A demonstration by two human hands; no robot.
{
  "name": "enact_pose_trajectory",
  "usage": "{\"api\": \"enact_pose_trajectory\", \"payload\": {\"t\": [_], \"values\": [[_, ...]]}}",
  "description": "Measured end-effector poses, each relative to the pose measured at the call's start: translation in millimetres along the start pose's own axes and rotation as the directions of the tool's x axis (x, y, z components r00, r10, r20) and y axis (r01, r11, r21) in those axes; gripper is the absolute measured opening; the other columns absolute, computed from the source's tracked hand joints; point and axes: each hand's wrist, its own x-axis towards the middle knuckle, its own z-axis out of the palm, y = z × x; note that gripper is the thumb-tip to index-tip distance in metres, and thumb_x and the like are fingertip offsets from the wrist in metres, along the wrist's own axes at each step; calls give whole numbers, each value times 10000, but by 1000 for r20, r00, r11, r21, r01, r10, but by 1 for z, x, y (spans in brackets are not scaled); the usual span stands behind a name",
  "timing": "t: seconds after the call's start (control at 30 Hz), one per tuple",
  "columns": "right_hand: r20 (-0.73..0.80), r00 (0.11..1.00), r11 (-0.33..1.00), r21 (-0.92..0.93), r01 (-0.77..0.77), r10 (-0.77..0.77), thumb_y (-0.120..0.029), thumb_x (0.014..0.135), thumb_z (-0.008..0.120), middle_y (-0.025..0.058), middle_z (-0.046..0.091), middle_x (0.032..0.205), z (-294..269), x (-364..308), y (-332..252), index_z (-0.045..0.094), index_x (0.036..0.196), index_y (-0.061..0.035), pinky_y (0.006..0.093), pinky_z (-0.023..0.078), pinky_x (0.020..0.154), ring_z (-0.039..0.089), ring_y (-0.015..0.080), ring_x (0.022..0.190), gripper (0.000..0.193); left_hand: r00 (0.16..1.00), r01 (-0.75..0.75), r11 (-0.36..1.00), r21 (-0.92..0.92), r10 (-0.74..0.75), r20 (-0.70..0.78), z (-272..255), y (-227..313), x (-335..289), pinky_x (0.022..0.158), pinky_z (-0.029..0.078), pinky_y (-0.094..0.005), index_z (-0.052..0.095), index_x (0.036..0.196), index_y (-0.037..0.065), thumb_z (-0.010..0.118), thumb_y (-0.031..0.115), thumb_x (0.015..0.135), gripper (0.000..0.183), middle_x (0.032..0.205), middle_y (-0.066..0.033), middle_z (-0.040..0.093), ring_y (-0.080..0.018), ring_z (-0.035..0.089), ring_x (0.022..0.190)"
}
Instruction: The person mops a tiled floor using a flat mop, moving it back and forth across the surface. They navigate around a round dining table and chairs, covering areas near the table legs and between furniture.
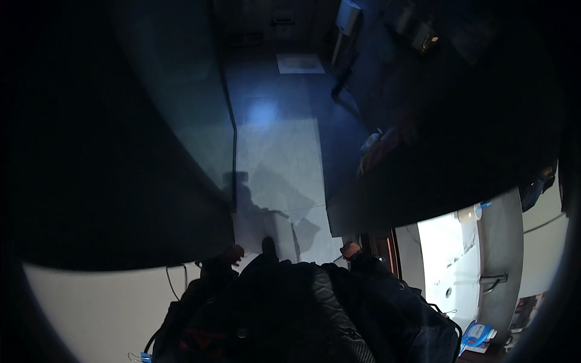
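Note:
My left hand [233,254] hangs low at the left side of my dark clothing, in deep shade. Its fingertips look slightly apart, and I see nothing in them. At the other side, my right hand [350,249] is closed, beside the lower edge of a dark panel [345,225]. What it holds, if anything, is too small and dim to make out. One dark shoe [269,245] shows between the hands on the pale floor [284,157]. My shadow falls ahead on that floor, with an angular shape on its right.
A white sink [451,266] with a metal tap [497,279] is at the right, a blue bottle [477,334] near it. Dark glass [200,121] borders the passage on the left. A pale mat [300,63] lies at the far end, below a white box [347,16].

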Motion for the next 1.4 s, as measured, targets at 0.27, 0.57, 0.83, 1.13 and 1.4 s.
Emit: {"api": "enact_pose_trajectory", "payload": {"t": [0.27, 0.57, 0.83, 1.13, 1.4], "values": [[86, 993, 977, 203, 60, -79, -283, 798, 480, 150, 634, 831, -43, 145, 51, 644, 734, -57, 426, 482, 656, 617, 301, 768, 286, 641, -695, 503, 513, 758, 126, 11, 224, -101, 687, 504, -418, 482, 1109, 92, 476, 347, 873, 347, 1013, -75, 528, -226, 559, 872], [154, 988, 881, 469, -64, -11, -274, 816, 434, 136, 594, 708, -121, 383, 190, 602, 748, -72, 409, 465, 578, 568, 296, 642, 271, 747, -560, 809, 179, 586, -314, -58, 419, -87, 622, 506, -445, 509, 1026, 71, 508, 286, 827, 294, 906, -86, 573, -239, 565, 749], [-215, 964, 983, 59, 175, -159, -231, 833, 429, 146, 585, 753, -311, 554, 303, 619, 742, -76, 401, 478, 638, 576, 293, 745, 261, 658, -503, 808, 307, 588, -469, -93, 547, -81, 540, 489, -397, 554, 879, 89, 514, 195, 792, 143, 759, -81, 589, -207, 559, 623], [-300, 822, 501, 865, 20, 484, -253, 779, 521, 170, 594, 782, -504, 715, 449, 580, 739, -12, 425, 445, 656, 564, 343, 766, 251, 714, -253, 570, 782, 655, -247, -151, 763, -38, 564, 490, -388, 649, 724, 89, 532, 228, 730, 182, 688, -101, 633, -264, 614, 637], [-188, 732, 145, 982, 123, 655, -261, 766, 571, 147, 600, 708, -586, 794, 587, 599, 770, -16, 347, 446, 606, 586, 262, 671, 247, 520, -19, -166, 986, 841, 152, -168, 1107, -28, 625, 460, -460, 616, 738, 40, 474, 179, 767, 202, 766, -186, 603, -349, 585, 693]]}}
